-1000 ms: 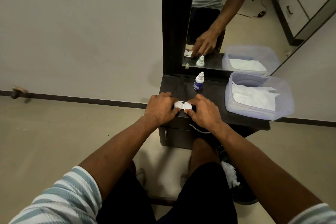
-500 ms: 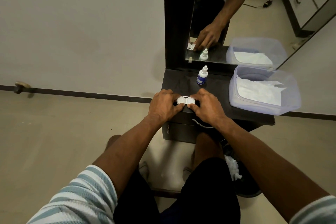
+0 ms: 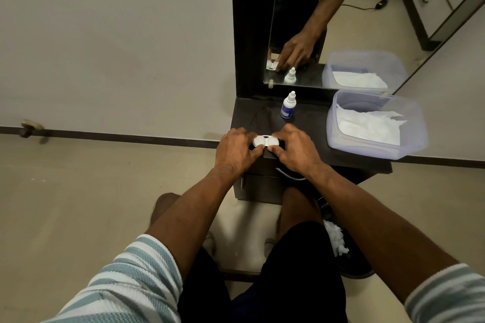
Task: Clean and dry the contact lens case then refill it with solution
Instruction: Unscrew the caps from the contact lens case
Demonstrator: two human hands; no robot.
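While resting on dark table (image 3: 309, 123), white lens case (image 3: 265, 141) sits between hands, left hand (image 3: 236, 149) and right hand (image 3: 296, 149) both pinching it.

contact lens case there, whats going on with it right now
A person seated at a small dark vanity table holds the white contact lens case at the table's front edge, left hand and right hand gripping either end. Both lids look on. The solution bottle stands capped behind, beside a plastic tub of tissues.
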